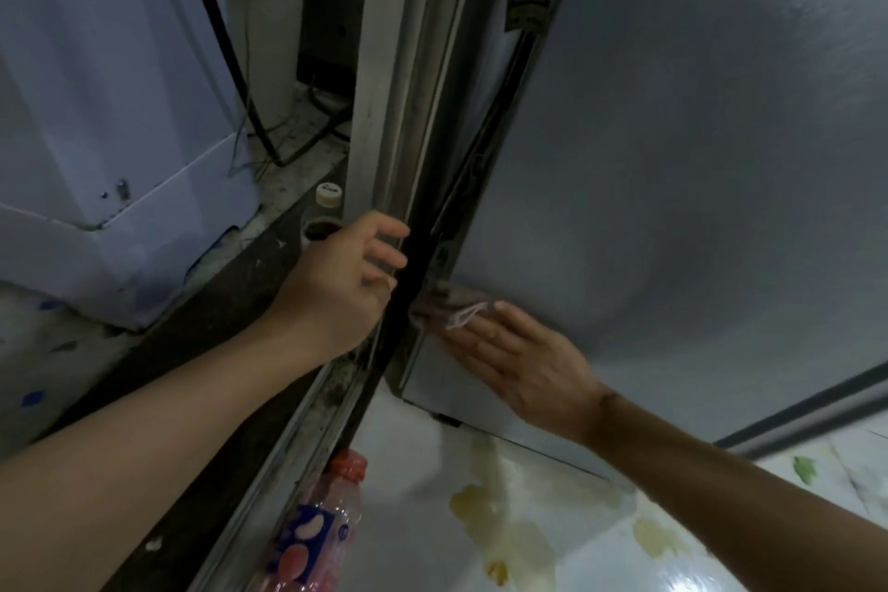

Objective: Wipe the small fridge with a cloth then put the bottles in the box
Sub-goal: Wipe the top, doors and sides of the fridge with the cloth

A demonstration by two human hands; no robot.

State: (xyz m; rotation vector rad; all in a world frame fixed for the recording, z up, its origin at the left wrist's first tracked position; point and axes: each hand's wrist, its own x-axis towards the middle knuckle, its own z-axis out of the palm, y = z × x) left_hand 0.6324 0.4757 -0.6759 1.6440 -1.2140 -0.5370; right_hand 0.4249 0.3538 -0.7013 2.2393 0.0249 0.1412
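Note:
The small grey fridge (696,159) fills the right half of the view, seen from its side near a rear corner. My right hand (519,361) lies flat on its lower side panel, fingers straight, pressing a small pinkish-grey cloth (449,305) against the corner edge. My left hand (343,284) is at the metal door frame (384,111) beside the fridge, fingers curled loosely round the frame's edge. A clear plastic bottle (312,529) with a red cap and blue label lies on the floor at the bottom centre. No box is in view.
A white appliance (110,159) stands at left with black cables (226,39) running down behind it. A small capped bottle (329,195) and a round container (319,228) sit by the dark threshold (202,341). The tiled floor (528,519) shows yellow stains.

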